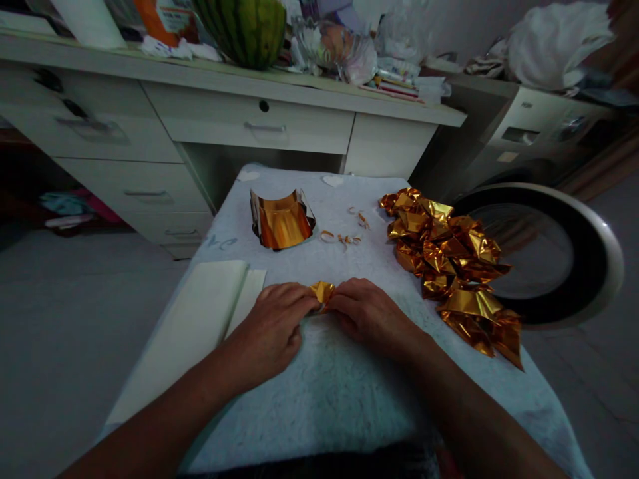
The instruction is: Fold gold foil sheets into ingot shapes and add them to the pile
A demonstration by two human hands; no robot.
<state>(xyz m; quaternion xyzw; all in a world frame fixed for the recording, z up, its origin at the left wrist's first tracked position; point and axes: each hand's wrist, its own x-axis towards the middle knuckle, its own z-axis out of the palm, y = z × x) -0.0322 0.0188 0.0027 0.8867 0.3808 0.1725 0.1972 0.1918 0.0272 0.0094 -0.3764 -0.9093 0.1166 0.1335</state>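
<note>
Between my two hands, near the middle of the cloth-covered table, is a small piece of gold foil (pixel 323 291). My left hand (pixel 279 322) pinches its left side, and my right hand (pixel 369 316) grips its right side; the fingers hide most of it. Beyond them lies a curved stack of gold foil sheets (pixel 283 223). Small curled gold ties (pixel 344 239) are scattered to the right of the stack. A heap of folded gold foil pieces (pixel 444 246) covers the table's right side. White paper (pixel 200 319) lies under and beside my left forearm.
A white desk (pixel 309 126) with drawers stands behind the table (pixel 319 392). On it are a watermelon (pixel 244 26), a glass bowl (pixel 324 43) and other items. At the right, a washing machine (pixel 529 126) has its round door (pixel 594 259) open close to the table.
</note>
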